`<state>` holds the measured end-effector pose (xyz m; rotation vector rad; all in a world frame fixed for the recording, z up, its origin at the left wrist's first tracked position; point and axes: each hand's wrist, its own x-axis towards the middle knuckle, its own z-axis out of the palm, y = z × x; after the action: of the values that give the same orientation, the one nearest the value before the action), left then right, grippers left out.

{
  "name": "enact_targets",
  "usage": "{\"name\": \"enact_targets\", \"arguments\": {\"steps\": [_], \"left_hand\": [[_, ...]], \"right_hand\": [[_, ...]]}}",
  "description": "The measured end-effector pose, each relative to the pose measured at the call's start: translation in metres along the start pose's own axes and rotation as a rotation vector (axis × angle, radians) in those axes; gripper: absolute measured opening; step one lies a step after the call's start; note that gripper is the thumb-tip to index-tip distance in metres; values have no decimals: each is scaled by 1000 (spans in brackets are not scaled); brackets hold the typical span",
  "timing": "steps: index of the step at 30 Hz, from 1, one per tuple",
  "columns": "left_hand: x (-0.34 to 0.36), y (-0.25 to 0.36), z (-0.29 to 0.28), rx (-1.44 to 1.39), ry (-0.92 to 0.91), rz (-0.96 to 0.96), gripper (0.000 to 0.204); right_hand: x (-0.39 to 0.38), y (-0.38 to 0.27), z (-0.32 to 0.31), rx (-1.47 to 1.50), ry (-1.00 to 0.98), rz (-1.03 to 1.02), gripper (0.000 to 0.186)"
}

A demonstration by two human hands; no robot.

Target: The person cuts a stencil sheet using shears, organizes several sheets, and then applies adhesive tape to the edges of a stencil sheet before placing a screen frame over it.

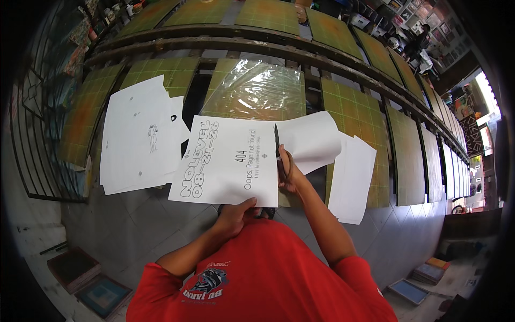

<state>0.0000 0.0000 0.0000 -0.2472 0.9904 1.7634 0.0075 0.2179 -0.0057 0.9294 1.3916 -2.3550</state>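
Observation:
A large white sheet printed with black lettering [228,161] is spread in front of me. My left hand [236,218] pinches its lower edge, thumb on top and fingers underneath. My right hand [291,174] is closed round the handles of a pair of scissors [277,140], whose dark blades point away from me along the sheet. A cut runs up to the scissors from the near edge; right of it a blank flap of the paper [314,140] curls up. More white sheets [137,145], one with a small figure drawing, lie to the left. Blank white paper strips [351,180] lie to the right.
Rows of green gridded boards [357,121] rest on long dark rails [214,43]. Clear plastic film [257,88] covers one board beyond the sheet. Framed screens [104,295] stand on the floor at the lower left, and a blue-topped frame [407,291] at the lower right.

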Motion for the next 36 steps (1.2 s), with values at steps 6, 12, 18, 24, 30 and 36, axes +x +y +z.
{"name": "enact_targets", "arguments": {"steps": [6, 12, 18, 24, 30, 36], "left_hand": [[4, -1, -19, -21, 50, 18, 17], [13, 0, -7, -193, 102, -7, 19], [12, 17, -6, -237, 45, -3, 19], [16, 35, 3, -293, -31, 128, 18], [23, 55, 4, -326, -110, 159, 20], [29, 62, -1, -329, -132, 103, 22]], "right_hand": [[-25, 19, 24, 295, -1, 101, 76], [-68, 22, 16, 428, -265, 292, 92], [-107, 20, 45, 353, -206, 363, 91], [-151, 22, 22, 319, -270, 363, 103], [-160, 18, 19, 158, -203, 121, 101], [-106, 38, 33, 9, 45, 67, 79]]}}
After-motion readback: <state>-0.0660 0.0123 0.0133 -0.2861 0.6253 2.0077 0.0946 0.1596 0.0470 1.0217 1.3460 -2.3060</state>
